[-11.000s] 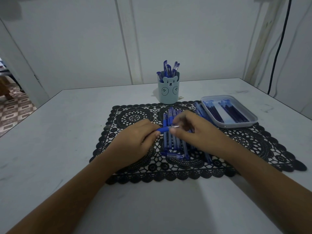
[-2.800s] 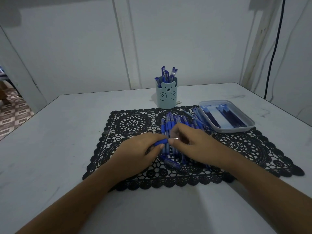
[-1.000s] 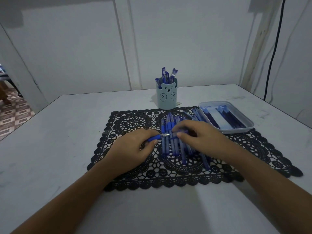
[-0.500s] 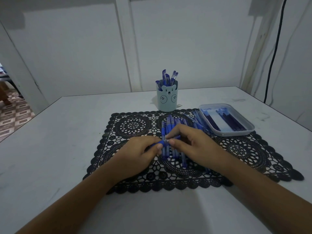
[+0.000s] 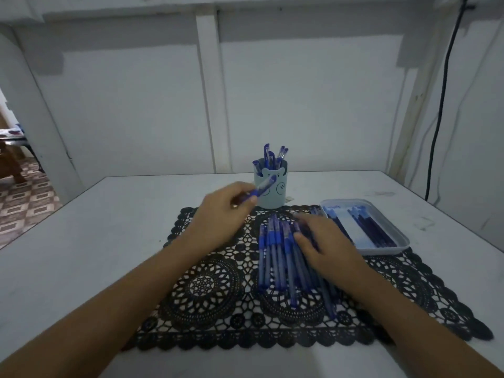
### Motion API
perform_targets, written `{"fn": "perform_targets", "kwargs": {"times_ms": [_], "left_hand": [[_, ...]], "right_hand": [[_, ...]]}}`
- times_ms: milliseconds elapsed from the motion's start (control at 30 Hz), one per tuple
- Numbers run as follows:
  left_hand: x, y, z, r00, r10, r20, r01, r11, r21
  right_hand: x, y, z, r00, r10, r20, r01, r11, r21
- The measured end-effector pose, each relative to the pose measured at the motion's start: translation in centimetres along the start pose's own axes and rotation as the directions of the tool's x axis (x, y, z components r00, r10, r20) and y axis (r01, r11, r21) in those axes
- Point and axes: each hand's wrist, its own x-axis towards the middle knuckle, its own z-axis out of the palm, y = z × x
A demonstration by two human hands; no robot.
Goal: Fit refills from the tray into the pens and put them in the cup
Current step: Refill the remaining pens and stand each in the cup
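The left hand (image 5: 222, 214) pinches a pen (image 5: 260, 189) by one end, its other end angled up at the cup (image 5: 274, 199) just beyond the fingers. That cup bristles with pens, so I'd guess this one could snag on them or clip the rim and tip the light cup. The right hand (image 5: 327, 248) lies loosely spread, gripping nothing, on the pile of pens (image 5: 275, 257). A nudge could roll those smooth round barrels apart. The tray (image 5: 381, 251) of thin dark refills (image 5: 371, 227) sits just outside its knuckles. The cup looks like matte plastic with a bear face. Under both wrists, the mat (image 5: 212, 290) is black openwork lace on a smooth pale table (image 5: 95, 241).
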Motion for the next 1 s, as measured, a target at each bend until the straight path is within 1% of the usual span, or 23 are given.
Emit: {"fn": "perform_targets", "kwargs": {"times_ms": [33,100,133,200,267,333,433,500,567,633,700,767,833,900,1000], "left_hand": [[1.8,0.5,-0.5,0.998,-0.027,-0.056,0.025,0.998,-0.05],[6.0,1.3,-1.3,0.98,-0.093,-0.177,0.065,0.986,-0.155],[8.1,1.6,-1.6,0.961,-0.122,-0.247,0.076,0.979,-0.189],[11.9,1.8,-2.2,0.911,-0.16,-0.38,0.071,0.969,-0.236],[14.4,1.4,-2.0,0.877,-0.178,-0.446,0.064,0.964,-0.258],[15.8,0.4,-1.0,0.888,-0.203,-0.413,0.106,0.963,-0.246],[16.2,-1.5,1.5,0.929,-0.254,-0.27,0.195,0.954,-0.227],[15.9,-2.2,2.7,0.945,-0.269,-0.187,0.242,0.958,-0.154],[15.3,-2.2,3.4,0.963,-0.263,-0.065,0.261,0.965,-0.04],[15.0,-2.1,3.5,0.959,-0.275,0.075,0.274,0.962,0.019],[14.5,-2.0,3.2,0.945,-0.292,0.149,0.296,0.955,-0.002],[14.0,-2.1,2.7,0.945,-0.282,0.166,0.297,0.953,-0.069],[13.2,-2.3,2.3,0.955,-0.264,0.136,0.279,0.955,-0.105],[12.3,-2.5,1.7,0.962,-0.264,0.065,0.268,0.961,-0.067],[10.8,-2.7,1.0,0.976,-0.215,-0.018,0.216,0.976,0.012]], "right_hand": [[0.0,0.3,0.3,0.997,-0.015,0.081,0.023,0.995,-0.096],[-0.2,0.3,0.9,0.979,-0.04,0.202,0.073,0.984,-0.16],[-0.2,0.2,1.1,0.974,-0.04,0.225,0.078,0.984,-0.161],[-0.2,0.0,1.1,0.973,-0.043,0.227,0.08,0.985,-0.155],[-0.4,-0.1,0.9,0.974,-0.046,0.222,0.084,0.983,-0.165],[-0.5,-0.2,0.7,0.973,-0.052,0.226,0.092,0.981,-0.171],[-0.4,-0.3,0.5,0.971,-0.053,0.234,0.096,0.98,-0.176],[-0.3,-0.2,0.5,0.97,-0.058,0.234,0.103,0.978,-0.183],[-0.3,-0.2,0.5,0.969,-0.063,0.237,0.11,0.976,-0.187],[-0.3,-0.2,0.5,0.968,-0.06,0.243,0.108,0.976,-0.187],[-0.3,-0.2,0.5,0.968,-0.061,0.242,0.108,0.977,-0.186],[-0.3,-0.2,0.5,0.968,-0.06,0.243,0.107,0.976,-0.188],[-0.3,-0.1,0.6,0.969,-0.06,0.241,0.107,0.976,-0.189],[-0.3,-0.1,0.7,0.969,-0.057,0.239,0.103,0.977,-0.186],[-0.3,0.0,0.6,0.97,-0.063,0.236,0.108,0.977,-0.184]]}}
